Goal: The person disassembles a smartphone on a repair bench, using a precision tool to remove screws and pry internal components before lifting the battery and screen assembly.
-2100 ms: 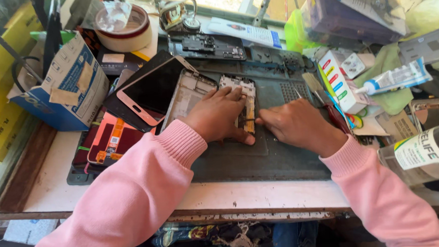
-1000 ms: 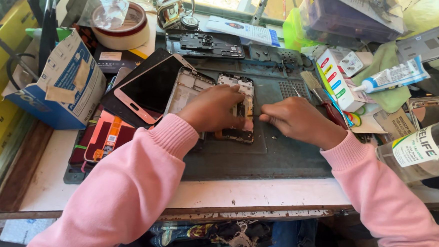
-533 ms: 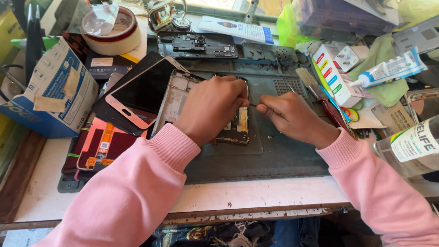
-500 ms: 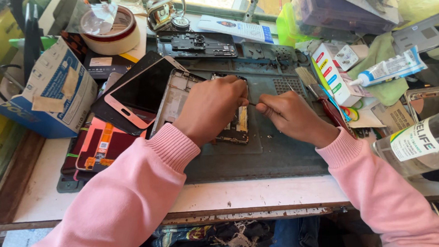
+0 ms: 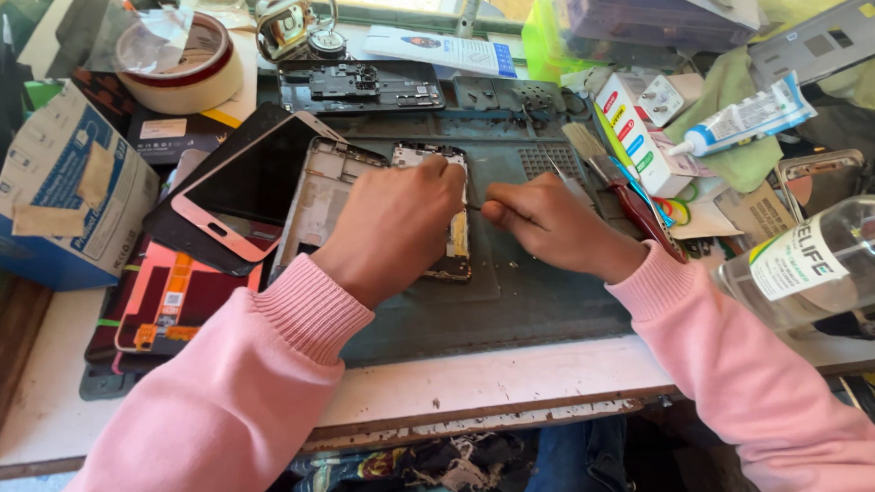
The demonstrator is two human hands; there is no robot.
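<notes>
Opened phone: a dismantled phone body with bare circuit board and a yellow strip (image 5: pixel 449 230) lies on the dark grey-green rubber work mat (image 5: pixel 520 302), mid-bench, partly under the left hand.
Left hand (image 5: pixel 396 223): rests palm down on the opened phone, fingers curled over its top edge, pressing it to the mat rather than lifting it.
Right hand (image 5: pixel 546 225): just right of the phone, fingers pinched on a thin metal tool (image 5: pixel 472 207) whose tip points at the phone's right edge; most of the tool is hidden.
Left of the phone: a grey metal phone frame (image 5: pixel 317 197), then a white-rimmed phone screen with black glass (image 5: pixel 255 186), overlapping.
Further left: a blue and white cardboard box (image 5: pixel 66 196).
Right side: a white glue tube with blue print (image 5: pixel 745 120) on green cloth, and a clear plastic bottle (image 5: pixel 837 260) lying on its side.
Back: a roll of tape (image 5: pixel 179 65).
</notes>
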